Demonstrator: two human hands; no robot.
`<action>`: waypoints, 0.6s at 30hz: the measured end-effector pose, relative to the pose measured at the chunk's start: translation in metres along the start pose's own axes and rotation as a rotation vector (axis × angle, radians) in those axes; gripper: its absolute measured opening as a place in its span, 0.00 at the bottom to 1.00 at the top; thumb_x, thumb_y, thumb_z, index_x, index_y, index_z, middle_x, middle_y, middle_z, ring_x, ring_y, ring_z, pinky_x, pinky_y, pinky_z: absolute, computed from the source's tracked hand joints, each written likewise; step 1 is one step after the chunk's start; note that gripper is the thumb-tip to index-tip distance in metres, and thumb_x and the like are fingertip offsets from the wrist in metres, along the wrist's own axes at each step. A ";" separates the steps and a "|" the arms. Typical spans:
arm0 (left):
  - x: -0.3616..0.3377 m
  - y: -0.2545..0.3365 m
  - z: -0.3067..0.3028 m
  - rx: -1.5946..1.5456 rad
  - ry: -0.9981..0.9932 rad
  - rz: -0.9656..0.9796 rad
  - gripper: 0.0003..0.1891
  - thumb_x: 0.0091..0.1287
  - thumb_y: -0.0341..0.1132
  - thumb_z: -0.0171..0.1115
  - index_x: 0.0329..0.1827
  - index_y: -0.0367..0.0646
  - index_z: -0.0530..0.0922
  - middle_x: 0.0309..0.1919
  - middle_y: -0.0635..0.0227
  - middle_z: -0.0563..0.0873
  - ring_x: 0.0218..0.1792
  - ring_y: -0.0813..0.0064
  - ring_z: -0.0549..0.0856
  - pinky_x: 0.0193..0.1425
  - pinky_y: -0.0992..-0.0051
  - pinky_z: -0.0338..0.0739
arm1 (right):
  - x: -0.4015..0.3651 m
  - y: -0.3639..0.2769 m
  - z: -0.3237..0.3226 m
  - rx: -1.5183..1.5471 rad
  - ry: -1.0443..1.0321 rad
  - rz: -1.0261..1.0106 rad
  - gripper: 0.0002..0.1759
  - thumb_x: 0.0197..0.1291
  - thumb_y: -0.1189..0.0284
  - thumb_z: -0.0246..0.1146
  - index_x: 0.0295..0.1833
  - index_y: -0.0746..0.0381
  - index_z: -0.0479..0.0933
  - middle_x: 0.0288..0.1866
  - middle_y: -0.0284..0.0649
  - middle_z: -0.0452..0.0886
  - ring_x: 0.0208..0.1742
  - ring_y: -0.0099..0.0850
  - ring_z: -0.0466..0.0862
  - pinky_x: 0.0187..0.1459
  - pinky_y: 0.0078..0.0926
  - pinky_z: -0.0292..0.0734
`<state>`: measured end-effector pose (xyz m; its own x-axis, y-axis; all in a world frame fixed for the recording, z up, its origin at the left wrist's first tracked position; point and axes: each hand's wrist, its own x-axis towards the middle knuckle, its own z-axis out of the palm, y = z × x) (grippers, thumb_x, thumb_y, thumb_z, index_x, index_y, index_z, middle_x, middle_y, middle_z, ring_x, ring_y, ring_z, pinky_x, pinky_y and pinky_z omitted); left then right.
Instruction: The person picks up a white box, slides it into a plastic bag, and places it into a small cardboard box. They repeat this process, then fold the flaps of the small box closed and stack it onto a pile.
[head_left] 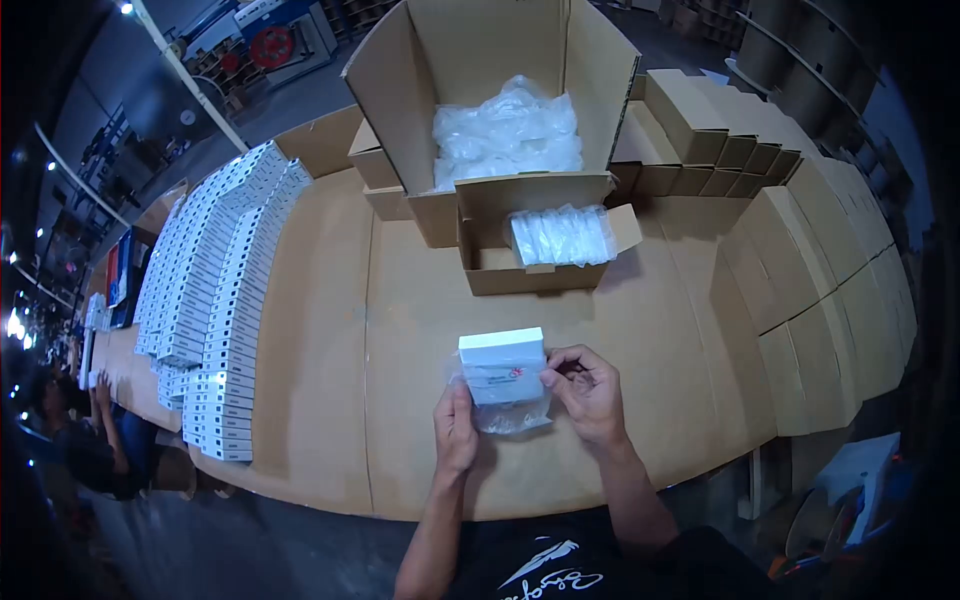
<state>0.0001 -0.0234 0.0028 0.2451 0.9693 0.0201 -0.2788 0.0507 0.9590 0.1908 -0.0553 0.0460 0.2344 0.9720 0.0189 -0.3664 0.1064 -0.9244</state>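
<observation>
A small white box [503, 368] with red and dark print is partly inside a clear plastic bag [513, 416], its white top end sticking out. My left hand [457, 430] grips the bag and box along the left side. On the right side, my right hand [587, 392] pinches the bag's edge with thumb and fingers. Beyond them, an open cardboard box [530, 281] holds a row of bagged white boxes [565, 236]. Behind it, a larger open carton [600, 100] contains crumpled clear plastic bags [510, 130].
Tall stacks of small white boxes [215, 300] line the table's left side. Cardboard boxes [790, 290] are stacked at the right, with more [710, 125] at the back right. A co-worker [100, 440] sits at the far left. The brown table [320, 400] has a curved-looking front edge.
</observation>
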 end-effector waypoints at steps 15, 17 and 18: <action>0.000 0.025 0.013 0.027 -0.056 -0.011 0.28 0.86 0.45 0.48 0.81 0.39 0.63 0.65 0.66 0.79 0.50 0.81 0.81 0.45 0.81 0.78 | 0.008 0.014 -0.010 -0.024 -0.158 -0.060 0.22 0.68 0.87 0.66 0.62 0.63 0.68 0.62 0.49 0.82 0.58 0.24 0.82 0.55 0.20 0.79; 0.001 0.026 0.011 0.051 -0.079 -0.008 0.25 0.83 0.40 0.55 0.78 0.37 0.68 0.61 0.63 0.81 0.53 0.78 0.81 0.54 0.77 0.78 | 0.004 0.005 0.000 -0.016 -0.142 -0.006 0.24 0.67 0.87 0.66 0.65 0.63 0.68 0.60 0.48 0.83 0.56 0.24 0.83 0.54 0.19 0.80; 0.002 0.024 0.010 0.113 -0.092 0.006 0.24 0.82 0.38 0.57 0.76 0.37 0.70 0.61 0.61 0.81 0.59 0.74 0.81 0.62 0.74 0.79 | 0.001 0.001 0.003 -0.010 -0.137 0.021 0.26 0.67 0.87 0.66 0.66 0.63 0.68 0.59 0.47 0.84 0.56 0.24 0.84 0.53 0.19 0.80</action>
<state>0.0031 -0.0229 0.0285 0.3290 0.9432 0.0468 -0.1757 0.0125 0.9844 0.1886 -0.0534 0.0465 0.1016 0.9936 0.0501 -0.3605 0.0837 -0.9290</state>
